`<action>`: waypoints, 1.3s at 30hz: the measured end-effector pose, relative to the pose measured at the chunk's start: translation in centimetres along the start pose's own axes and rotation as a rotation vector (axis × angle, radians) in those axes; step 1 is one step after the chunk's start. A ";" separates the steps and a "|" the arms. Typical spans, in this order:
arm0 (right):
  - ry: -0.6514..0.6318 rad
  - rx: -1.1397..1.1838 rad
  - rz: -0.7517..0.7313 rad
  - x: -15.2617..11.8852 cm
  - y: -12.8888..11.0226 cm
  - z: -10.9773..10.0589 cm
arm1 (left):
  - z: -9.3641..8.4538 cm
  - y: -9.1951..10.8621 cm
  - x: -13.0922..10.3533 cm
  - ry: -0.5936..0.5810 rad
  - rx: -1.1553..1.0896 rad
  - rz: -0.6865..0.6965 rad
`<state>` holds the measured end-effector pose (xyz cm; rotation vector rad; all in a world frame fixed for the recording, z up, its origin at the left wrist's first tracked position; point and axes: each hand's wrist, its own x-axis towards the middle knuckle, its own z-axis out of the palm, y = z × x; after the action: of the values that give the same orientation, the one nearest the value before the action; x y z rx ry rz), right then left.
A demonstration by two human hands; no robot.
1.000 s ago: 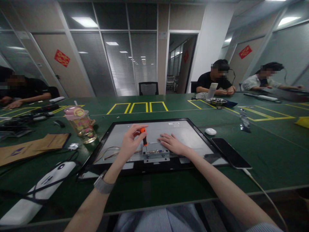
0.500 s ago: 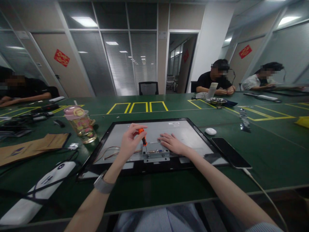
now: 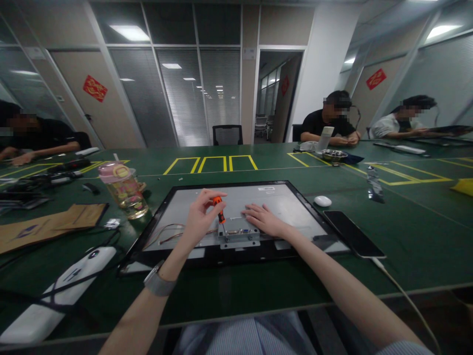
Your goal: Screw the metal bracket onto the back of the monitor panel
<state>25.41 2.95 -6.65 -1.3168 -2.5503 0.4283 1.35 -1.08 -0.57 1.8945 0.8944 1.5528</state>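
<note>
My left hand (image 3: 202,212) grips an orange and black screwdriver (image 3: 220,215) by its handle, fingers round the top. The screwdriver stands nearly upright, its tip down at the left end of a grey metal bracket box (image 3: 240,236) with connector sockets along its near side. This box sits on the silver back of a flat display panel (image 3: 295,202) with a black frame, lying on the table. My right hand (image 3: 266,219) rests flat with fingers stretched, just beyond and right of the box. Thin wires (image 3: 166,231) run across the panel at left.
A pink-lidded drink bottle (image 3: 123,190), a brown paper bag (image 3: 55,224) and a white device with a strap (image 3: 62,291) lie left. Right are a white mouse (image 3: 322,201), a cabled phone (image 3: 353,234) and a metal bowl (image 3: 334,155). Several people sit around the green table (image 3: 207,170).
My hands and the panel keep their places; the screwdriver handle tilts very slightly. At far right, a person has raised a dark flat panel.
</note>
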 end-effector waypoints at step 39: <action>-0.001 -0.023 -0.004 0.1 0.0 -0.1 | 0.9 0.1 -0.5 0.001 -0.166 -0.098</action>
<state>25.31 3.06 -6.57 -1.3193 -2.5658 0.4002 2.24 -1.51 -0.96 1.7083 0.8192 1.5201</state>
